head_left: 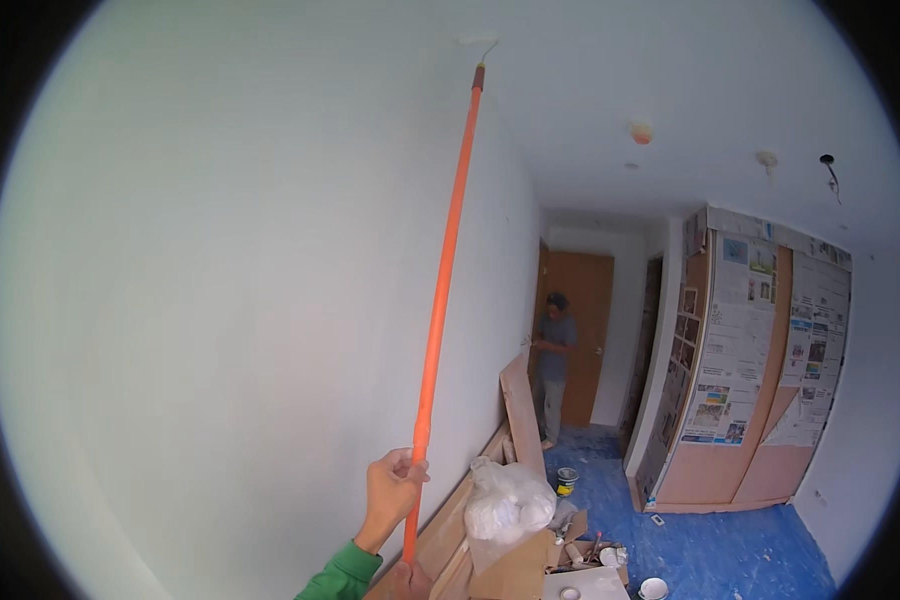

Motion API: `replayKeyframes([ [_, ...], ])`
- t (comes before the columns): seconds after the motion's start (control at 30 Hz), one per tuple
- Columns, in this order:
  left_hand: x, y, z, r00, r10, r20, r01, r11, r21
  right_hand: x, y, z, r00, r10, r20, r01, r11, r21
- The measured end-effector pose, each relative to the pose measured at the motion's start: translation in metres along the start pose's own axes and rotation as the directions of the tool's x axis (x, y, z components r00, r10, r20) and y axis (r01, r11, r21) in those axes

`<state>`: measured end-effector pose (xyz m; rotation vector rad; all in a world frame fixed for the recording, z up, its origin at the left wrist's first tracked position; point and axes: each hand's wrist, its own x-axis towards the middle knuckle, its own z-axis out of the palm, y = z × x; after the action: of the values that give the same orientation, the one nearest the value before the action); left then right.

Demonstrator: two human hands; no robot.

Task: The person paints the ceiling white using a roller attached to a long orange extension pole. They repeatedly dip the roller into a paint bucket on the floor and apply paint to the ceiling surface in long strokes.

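Observation:
A long orange extension pole (448, 255) slants up from my hands, with a paint roller (477, 41) on its wire frame at the far end. The pale roller is up by the line where the left wall meets the ceiling; I cannot tell which surface it touches. My left hand (395, 487), in a green sleeve, is closed around the pole's lower part. Below it, at the picture's bottom edge, my right hand (411, 580) wraps the pole's lower end and is partly cut off.
Wooden boards (522, 400) lean along the wall. A stuffed clear plastic bag (508, 503), cardboard (515, 570) and paint buckets (567, 478) lie on the blue floor covering (690, 550). Newspaper covers the wardrobe (735, 340). Another person (556, 350) stands by the brown door (592, 320). Fixtures (641, 133) hang from the ceiling.

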<state>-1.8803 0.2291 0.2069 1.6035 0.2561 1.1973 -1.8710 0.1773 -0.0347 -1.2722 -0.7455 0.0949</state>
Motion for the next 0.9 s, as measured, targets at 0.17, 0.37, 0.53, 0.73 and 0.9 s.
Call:
replayKeyframes([
  [0.17, -0.032, -0.006, -0.001, 0.999, -0.004, -0.041, 0.002, 0.999, -0.049, -0.01, 0.005, -0.009, 0.997, 0.049, 0.059, -0.053, 0.996, 0.078],
  [0.37, -0.06, -0.002, 0.002, 0.998, 0.003, -0.066, -0.009, 0.996, -0.094, -0.02, 0.011, -0.03, 0.988, 0.114, 0.104, -0.131, 0.976, 0.174],
  [0.53, -0.068, -0.01, 0.015, 0.998, -0.055, -0.033, 0.054, 0.998, -0.032, -0.024, 0.014, -0.048, 0.98, 0.156, 0.125, -0.183, 0.952, 0.246],
  [0.73, -0.08, -0.026, 0.038, 1.0, -0.022, 0.019, 0.023, 0.999, -0.036, -0.03, 0.013, -0.069, 0.973, 0.183, 0.139, -0.223, 0.898, 0.38],
  [0.9, -0.071, -0.017, 0.05, 0.998, -0.03, 0.051, 0.031, 0.999, -0.013, -0.039, 0.012, -0.085, 0.968, 0.194, 0.157, -0.249, 0.786, 0.566],
])
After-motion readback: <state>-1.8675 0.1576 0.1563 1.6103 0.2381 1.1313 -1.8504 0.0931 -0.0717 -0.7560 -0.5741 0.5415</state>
